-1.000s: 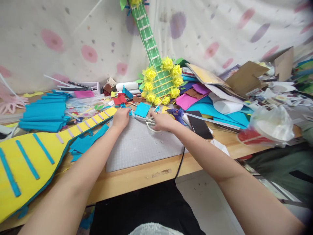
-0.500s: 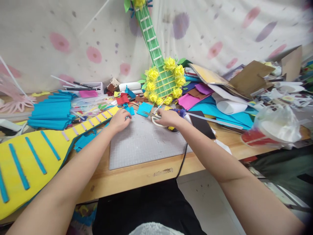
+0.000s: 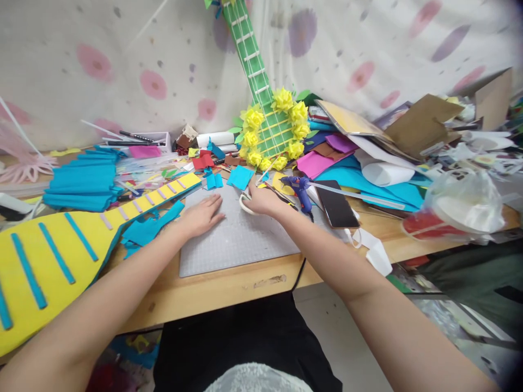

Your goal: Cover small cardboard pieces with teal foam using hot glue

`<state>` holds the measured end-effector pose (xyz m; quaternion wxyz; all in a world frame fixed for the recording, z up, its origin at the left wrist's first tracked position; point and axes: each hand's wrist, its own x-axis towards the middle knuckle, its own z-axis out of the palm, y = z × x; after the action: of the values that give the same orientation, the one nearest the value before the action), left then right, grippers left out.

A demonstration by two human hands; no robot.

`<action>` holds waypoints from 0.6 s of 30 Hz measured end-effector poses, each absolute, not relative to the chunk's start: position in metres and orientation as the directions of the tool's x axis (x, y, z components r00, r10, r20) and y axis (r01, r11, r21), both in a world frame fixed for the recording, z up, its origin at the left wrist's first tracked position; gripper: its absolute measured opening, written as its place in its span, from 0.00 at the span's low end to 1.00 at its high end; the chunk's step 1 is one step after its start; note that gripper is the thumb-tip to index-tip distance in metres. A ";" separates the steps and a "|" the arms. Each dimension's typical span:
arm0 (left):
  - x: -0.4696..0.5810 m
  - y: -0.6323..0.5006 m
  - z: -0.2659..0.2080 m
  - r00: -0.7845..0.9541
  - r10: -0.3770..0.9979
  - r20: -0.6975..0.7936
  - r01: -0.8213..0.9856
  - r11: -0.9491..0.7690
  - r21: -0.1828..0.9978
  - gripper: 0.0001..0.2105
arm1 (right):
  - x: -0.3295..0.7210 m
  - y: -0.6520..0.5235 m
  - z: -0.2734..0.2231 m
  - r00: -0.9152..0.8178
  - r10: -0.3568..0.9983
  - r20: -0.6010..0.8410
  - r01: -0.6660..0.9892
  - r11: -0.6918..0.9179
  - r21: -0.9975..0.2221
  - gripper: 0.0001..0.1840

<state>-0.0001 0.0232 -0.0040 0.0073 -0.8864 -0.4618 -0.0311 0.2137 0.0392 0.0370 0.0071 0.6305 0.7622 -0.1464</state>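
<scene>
My left hand (image 3: 205, 214) lies on the grey cutting mat (image 3: 232, 245), palm down with its fingers spread and nothing in it. Farther right on the mat, my right hand (image 3: 263, 199) is closed on a pair of scissors (image 3: 242, 205). A white handle loop shows beside the fingers, and most of the blades are hidden. Just beyond the scissors lies a blue paper square (image 3: 240, 177). Smaller blue scraps (image 3: 213, 181) sit beyond my left hand. A purple glue gun (image 3: 301, 191) rests to the right of my right hand.
At left lies a yellow paper guitar (image 3: 53, 256) with blue strips. A green guitar (image 3: 269, 130) with yellow paper flowers leans at the back. To the right are a black phone (image 3: 337, 204), piled paper and a bagged tub (image 3: 453, 212). A cord hangs over the front edge.
My left hand has drawn back from the blue scraps and opened flat on the mat. My right hand has moved left with the scissors, uncovering the glue gun and phone.
</scene>
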 end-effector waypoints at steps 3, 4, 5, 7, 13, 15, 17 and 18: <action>-0.015 0.013 0.023 0.394 0.916 0.076 0.912 -0.379 -0.158 0.22 | 0.211 0.043 0.036 -0.204 0.961 -0.186 0.968 0.169 -0.186 0.29; -0.017 0.013 0.030 0.348 0.927 0.137 0.927 -0.319 -0.197 0.22 | 0.210 0.044 0.036 -0.206 0.962 -0.182 0.968 0.172 -0.185 0.29; -0.016 0.014 0.033 0.346 0.919 0.189 0.928 -0.306 -0.211 0.21 | 0.210 0.044 0.036 -0.205 0.963 -0.177 0.967 0.171 -0.188 0.28; -0.010 0.021 0.032 0.345 0.900 0.266 0.935 -0.304 -0.183 0.17 | 0.210 0.044 0.036 -0.198 0.966 -0.168 0.967 0.164 -0.195 0.27; 0.012 0.042 -0.013 0.455 0.872 0.181 0.886 -0.463 0.000 0.24 | 0.215 0.036 0.035 -0.211 0.969 -0.125 0.963 0.185 -0.196 0.28; 0.011 0.043 -0.021 0.434 0.886 0.161 0.894 -0.446 0.039 0.26 | 0.217 0.035 0.034 -0.235 0.967 -0.102 0.957 0.212 -0.197 0.28; 0.006 0.039 -0.023 0.434 0.887 0.155 0.891 -0.449 0.071 0.26 | 0.219 0.034 0.031 -0.269 0.959 -0.086 0.947 0.248 -0.203 0.26; 0.002 0.036 -0.021 0.441 0.884 0.156 0.886 -0.456 0.080 0.26 | 0.220 0.034 0.029 -0.285 0.955 -0.083 0.943 0.264 -0.202 0.24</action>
<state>0.0021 0.0360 -0.0211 0.0066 -0.8488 -0.5213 -0.0879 0.2199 0.0341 0.0293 -0.0279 0.5971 0.7946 -0.1063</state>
